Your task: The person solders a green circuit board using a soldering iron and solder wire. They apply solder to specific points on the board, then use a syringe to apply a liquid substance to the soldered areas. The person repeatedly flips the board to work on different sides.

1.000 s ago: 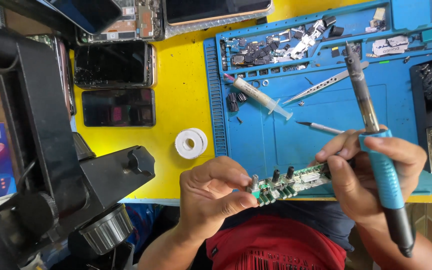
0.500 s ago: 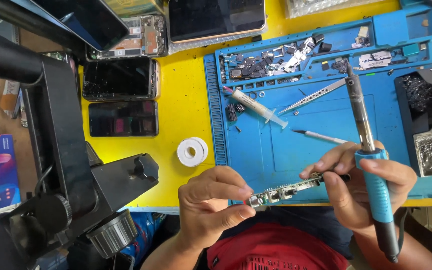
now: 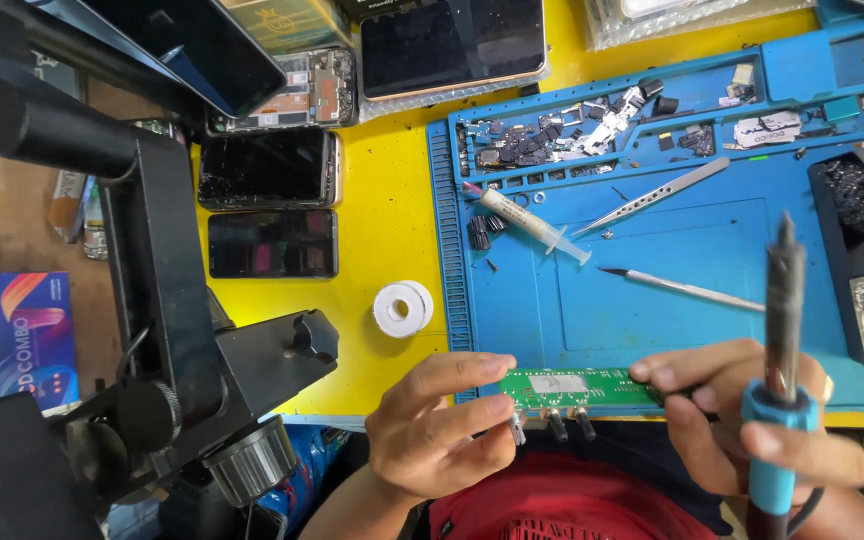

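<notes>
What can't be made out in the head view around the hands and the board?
- Green circuit board: both ends covered by the left hand and right hand; component detail too small.
- Soldering iron: lower handle cut off by the bottom edge.
- Small parts in the blue mat tray: too small to identify.
- Microscope: hides the desk beneath.

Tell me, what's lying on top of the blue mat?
On the blue mat lie a syringe, tweezers, a thin probe and small loose parts. Its near edge is covered by the hands holding a green circuit board, so that strip stays hidden.
</notes>
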